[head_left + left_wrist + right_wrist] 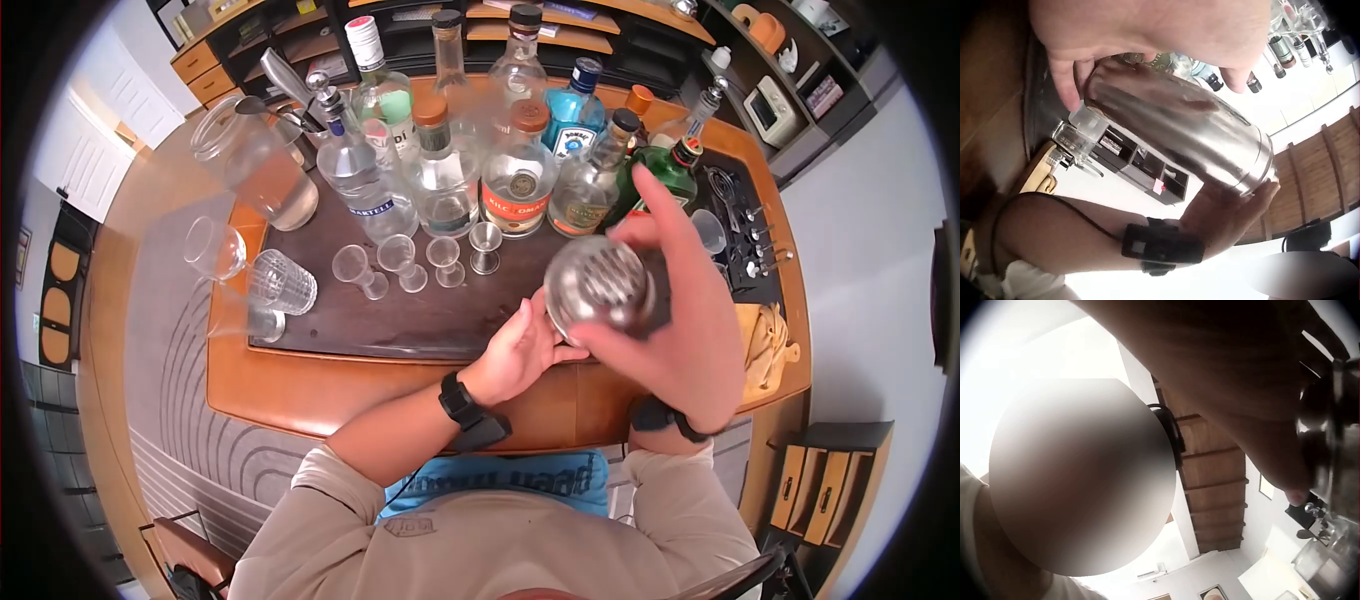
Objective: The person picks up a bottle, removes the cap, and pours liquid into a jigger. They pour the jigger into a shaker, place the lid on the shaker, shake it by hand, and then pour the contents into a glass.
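A shiny metal cocktail shaker is held above the front of the table, its perforated strainer top facing up in the head view. My left hand holds the base from below, with fingers curled round the metal body in the left wrist view. At the top end, my right hand grips the shaker between thumb and fingers, the index finger pointing upward. In the right wrist view, the right thumb lies against the shaker's upper part, at the frame's edge.
Several bottles crowd the dark mat beyond the hands, including a blue bottle. Small glass jiggers and a metal jigger stand left of the shaker. A textured tumbler and glass pitcher stand farther left; a tan cloth lies right.
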The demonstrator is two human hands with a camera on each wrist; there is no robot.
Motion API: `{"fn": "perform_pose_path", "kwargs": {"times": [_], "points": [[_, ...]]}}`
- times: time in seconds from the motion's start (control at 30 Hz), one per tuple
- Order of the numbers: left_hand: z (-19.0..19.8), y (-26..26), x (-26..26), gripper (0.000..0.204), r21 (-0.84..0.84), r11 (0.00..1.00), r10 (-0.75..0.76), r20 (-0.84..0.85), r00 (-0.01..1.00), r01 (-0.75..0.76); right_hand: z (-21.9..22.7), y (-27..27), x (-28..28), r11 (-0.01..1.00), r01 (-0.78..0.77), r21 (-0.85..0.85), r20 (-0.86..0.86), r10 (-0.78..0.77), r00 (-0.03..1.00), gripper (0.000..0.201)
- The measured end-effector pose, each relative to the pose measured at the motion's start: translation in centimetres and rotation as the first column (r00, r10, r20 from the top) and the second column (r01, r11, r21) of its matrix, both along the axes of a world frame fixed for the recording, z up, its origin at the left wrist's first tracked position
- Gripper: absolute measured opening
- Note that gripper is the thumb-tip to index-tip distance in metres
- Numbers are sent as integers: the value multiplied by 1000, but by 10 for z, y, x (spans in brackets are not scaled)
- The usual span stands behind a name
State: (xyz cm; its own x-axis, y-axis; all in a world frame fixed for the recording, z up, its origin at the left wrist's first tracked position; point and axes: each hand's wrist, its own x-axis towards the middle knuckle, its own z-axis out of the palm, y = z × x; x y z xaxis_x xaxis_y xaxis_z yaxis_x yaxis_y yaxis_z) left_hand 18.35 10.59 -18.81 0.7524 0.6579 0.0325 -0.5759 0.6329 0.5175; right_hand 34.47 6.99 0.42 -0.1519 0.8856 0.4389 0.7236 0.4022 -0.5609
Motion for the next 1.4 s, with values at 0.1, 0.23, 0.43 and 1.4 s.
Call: {"fn": "perform_pose_path", "kwargs": {"times": [0.1, 0.23, 0.43, 1.4], "points": [[-20, 4, -4, 90, 16, 999, -51, -7, 999, 51, -3, 15, 3, 985, 169, 28, -39, -167, 985, 102], [-15, 5, -6, 93, 33, 999, -43, -16, 999, 44, 6, -1, 18, 989, 146, -6, -66, -146, 987, 100], [-16, 4, -2, 91, -1, 999, -39, -29, 999, 39, -8, 14, 5, 993, 87, 79, 27, -89, 996, 104], [-4, 0, -1, 89, -20, 1000, -9, -61, 998, 8, -4, 8, 8, 999, -44, -12, 51, 44, 998, 96]]}}
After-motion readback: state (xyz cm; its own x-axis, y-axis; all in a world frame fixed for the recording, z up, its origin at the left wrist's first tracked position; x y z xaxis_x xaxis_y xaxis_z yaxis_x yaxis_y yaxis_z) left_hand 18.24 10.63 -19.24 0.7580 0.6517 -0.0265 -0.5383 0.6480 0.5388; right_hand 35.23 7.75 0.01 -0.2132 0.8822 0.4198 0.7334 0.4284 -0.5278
